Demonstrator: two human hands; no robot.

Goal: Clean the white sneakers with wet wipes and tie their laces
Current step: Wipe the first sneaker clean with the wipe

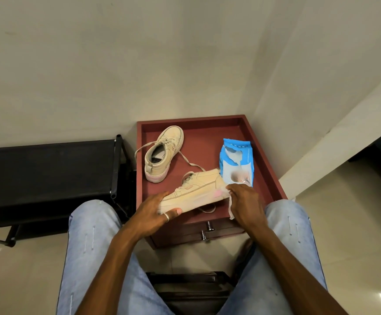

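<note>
The held sneaker (198, 192) sits low at centre frame, tipped on its side with the sole edge toward the person. The left grip (155, 212) is closed round its toe end, thumb under the sole, with a ring (166, 217) on one finger. The right grip (245, 201) pinches a white wet wipe (231, 211) against the heel, right by a pink patch; the loose end of the wipe hangs down below the fingers.

The second sneaker (162, 153) stands upright on the counter (207, 118), up and to the left of the held one, heel toward the camera, its laces (191, 163) untied and trailing across the top. A blue wipes pack (237, 162) lies flat to the right, its flap open, just beside the held sneaker's heel.

The counter is a reddish-brown cabinet with a raised rim – tray-like – and two metal drawer handles (208, 230) at its front. It stands in a corner of plain cream wall (116, 64). A black shoe rack (48, 169) fills the left of the frame, and glossy pale floor tiles (355, 223) show at lower right. Light, faded jeans (87, 246) cover both knees. The sneakers are off-white, scuffed, with thick flat soles.
</note>
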